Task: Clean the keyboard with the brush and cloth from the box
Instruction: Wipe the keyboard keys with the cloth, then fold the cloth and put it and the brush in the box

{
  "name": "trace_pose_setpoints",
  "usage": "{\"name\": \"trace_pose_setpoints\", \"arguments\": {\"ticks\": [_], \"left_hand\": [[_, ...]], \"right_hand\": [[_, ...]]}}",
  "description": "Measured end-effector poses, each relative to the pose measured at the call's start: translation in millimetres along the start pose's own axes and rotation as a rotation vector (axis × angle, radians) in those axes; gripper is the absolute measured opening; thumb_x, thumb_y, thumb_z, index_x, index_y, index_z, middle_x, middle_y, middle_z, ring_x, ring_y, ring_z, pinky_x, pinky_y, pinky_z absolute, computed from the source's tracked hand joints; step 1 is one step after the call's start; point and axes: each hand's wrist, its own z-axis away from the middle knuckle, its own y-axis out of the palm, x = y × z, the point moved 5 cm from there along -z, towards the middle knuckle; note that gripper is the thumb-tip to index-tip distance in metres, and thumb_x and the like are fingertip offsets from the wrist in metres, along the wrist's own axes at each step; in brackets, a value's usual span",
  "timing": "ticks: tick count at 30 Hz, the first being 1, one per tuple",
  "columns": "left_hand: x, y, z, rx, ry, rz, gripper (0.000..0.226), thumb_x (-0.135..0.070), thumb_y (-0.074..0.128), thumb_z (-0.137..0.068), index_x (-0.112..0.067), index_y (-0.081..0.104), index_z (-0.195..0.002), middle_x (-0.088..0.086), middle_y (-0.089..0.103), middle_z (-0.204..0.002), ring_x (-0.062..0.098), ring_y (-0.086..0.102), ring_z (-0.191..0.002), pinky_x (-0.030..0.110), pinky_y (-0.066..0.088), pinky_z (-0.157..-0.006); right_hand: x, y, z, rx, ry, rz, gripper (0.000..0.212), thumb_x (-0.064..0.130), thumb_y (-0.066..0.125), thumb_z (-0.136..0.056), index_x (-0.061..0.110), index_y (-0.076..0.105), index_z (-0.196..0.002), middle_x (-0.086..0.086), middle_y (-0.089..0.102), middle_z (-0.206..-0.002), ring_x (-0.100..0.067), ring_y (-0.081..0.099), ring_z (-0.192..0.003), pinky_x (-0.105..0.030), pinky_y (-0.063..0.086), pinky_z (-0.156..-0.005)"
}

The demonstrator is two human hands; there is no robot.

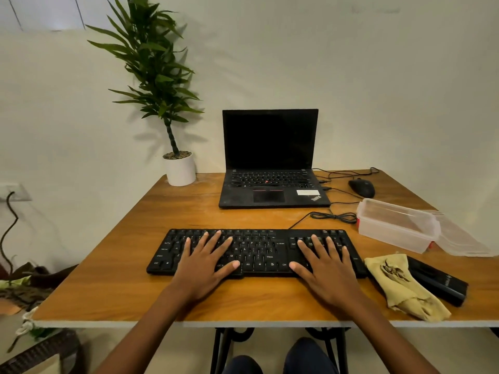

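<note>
An orange-brown wooden worktop [108, 279] is set against a pale wall. The flat black keyboard [256, 252] is laid near its front edge, long axis left to right, spacebar row towards the person. The left hand [205, 263] and right hand [326, 268] are rested flat on it, fingers spread apart

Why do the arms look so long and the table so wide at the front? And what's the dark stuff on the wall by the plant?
Head view: the wide-angle lens stretches whatever is nearest the camera, so the table fans out toward the front; the dark patches are soft shadows the plant throws on the wall.
</note>
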Motion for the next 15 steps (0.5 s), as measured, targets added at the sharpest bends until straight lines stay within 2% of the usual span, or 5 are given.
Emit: {"name": "trace_pose_setpoints", "arguments": {"ticks": [2,5,15], "left_hand": [[-3.9,0.5,-6.2,-0.001,-0.007,0.006,0.122,-0.088,-0.034,-0.041,-0.039,-0.003,-0.148,-0.006,-0.007,-0.159,0.018,-0.01,-0.146,0.048,-0.012,-0.114],[-9.5,0.5,-21.5,0.006,-0.016,0.014,0.129,-0.088,-0.035,-0.037,-0.036,0.0,-0.15,-0.003,-0.006,-0.16,0.02,-0.009,-0.146,0.049,-0.011,-0.114],[-18.0,1.8,-71.9,0.063,-0.011,0.013,0.135,-0.088,-0.035,-0.032,-0.035,0.003,-0.151,-0.001,-0.003,-0.16,0.023,-0.007,-0.147,0.051,-0.008,-0.114]], "right_hand": [[-5.6,0.1,-11.0,0.025,0.017,-0.013,0.103,0.082,-0.018,-0.058,0.035,0.0,-0.148,0.0,-0.004,-0.158,-0.026,-0.01,-0.145,-0.049,-0.006,-0.114],[-14.1,-2.6,-33.1,0.043,0.053,-0.034,0.072,0.068,0.011,-0.087,0.033,0.003,-0.149,0.0,-0.003,-0.158,-0.026,-0.009,-0.145,-0.051,-0.005,-0.115],[-32.5,-5.1,-81.0,0.045,0.101,-0.016,0.067,0.064,0.015,-0.092,0.031,0.003,-0.149,-0.001,-0.004,-0.158,-0.028,-0.009,-0.144,-0.053,-0.005,-0.114]]}}
